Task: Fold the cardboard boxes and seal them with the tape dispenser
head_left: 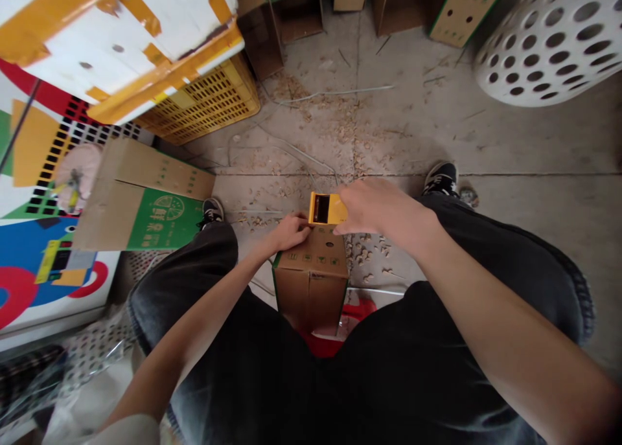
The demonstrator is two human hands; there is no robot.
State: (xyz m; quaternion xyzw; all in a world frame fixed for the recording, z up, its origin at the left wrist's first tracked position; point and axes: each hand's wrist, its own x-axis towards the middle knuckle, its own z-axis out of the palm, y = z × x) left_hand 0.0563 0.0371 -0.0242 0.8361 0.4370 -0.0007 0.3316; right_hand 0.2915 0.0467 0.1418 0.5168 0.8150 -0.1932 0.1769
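A small brown cardboard box (311, 283) with green edges stands on the floor between my knees. My left hand (287, 232) rests on the box's top far edge, fingers curled against it. My right hand (372, 206) is closed on a yellow tape dispenser (326, 208) held just above the box's far end. I am seated, and a red stool (335, 338) shows under the box's near side.
A larger green-and-brown carton (140, 205) lies to the left. Yellow slatted crates (204, 102) and a white-and-yellow board (111, 37) stand at upper left. More cartons (301, 11) line the far wall. A white perforated basket (549, 43) is at upper right. Wood shavings litter the concrete floor (510, 147).
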